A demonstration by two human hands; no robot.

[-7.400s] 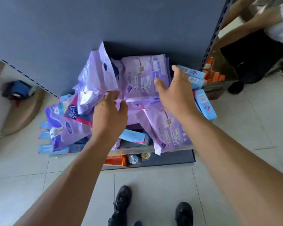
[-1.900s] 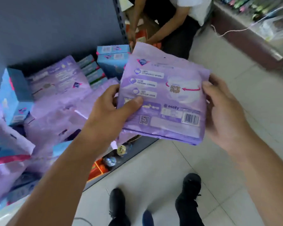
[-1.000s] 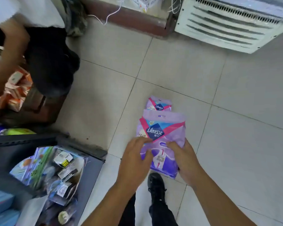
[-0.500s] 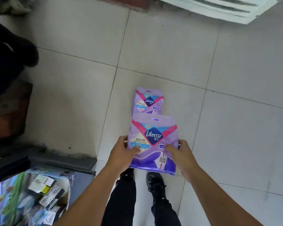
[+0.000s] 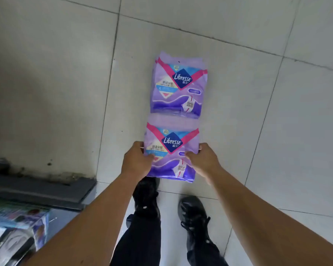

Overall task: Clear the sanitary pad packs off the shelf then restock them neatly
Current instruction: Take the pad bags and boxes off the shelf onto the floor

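Note:
A purple Libresse sanitary pad pack (image 5: 171, 150) is held face up between both hands, low over the tiled floor. My left hand (image 5: 136, 162) grips its left edge and my right hand (image 5: 204, 160) grips its right edge. Just beyond it, a small stack of the same purple packs (image 5: 179, 87) lies flat on the floor; the held pack's top edge nearly meets that stack's near edge. The shelf with the remaining packs is out of view.
My two black shoes (image 5: 192, 212) stand right below the held pack. A dark shelf base (image 5: 40, 191) and boxed goods (image 5: 17, 227) fill the lower left corner. Pale floor tiles (image 5: 277, 112) spread to the right and beyond.
I have turned from the shelf to the floor with one pack in both hands. Over the last second the pack has come lower, close to the near edge of the floor stack.

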